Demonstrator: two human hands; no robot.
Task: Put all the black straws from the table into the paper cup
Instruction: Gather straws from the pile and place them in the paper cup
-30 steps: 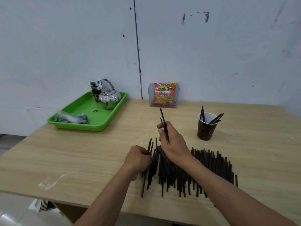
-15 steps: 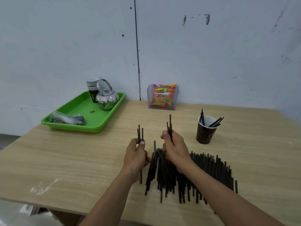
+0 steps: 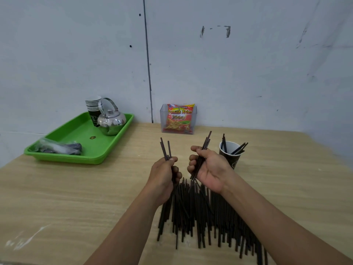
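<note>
Head view: most of the black straws (image 3: 200, 213) lie in a loose row on the worktop (image 3: 76, 197), under your forearms. Your left hand (image 3: 164, 175) is curled round a few of them, held upright. Your right hand (image 3: 210, 169) grips a small bunch leaning toward the paper cup (image 3: 232, 157). The cup stands just beyond your right hand with several straws in it. A green tray (image 3: 63, 158) with a kettle (image 3: 112, 123) sits far left.

Left hand (image 3: 164, 175) and right hand (image 3: 208, 167) gripping black straws (image 3: 202, 211), paper cup (image 3: 230, 156) beside
</note>
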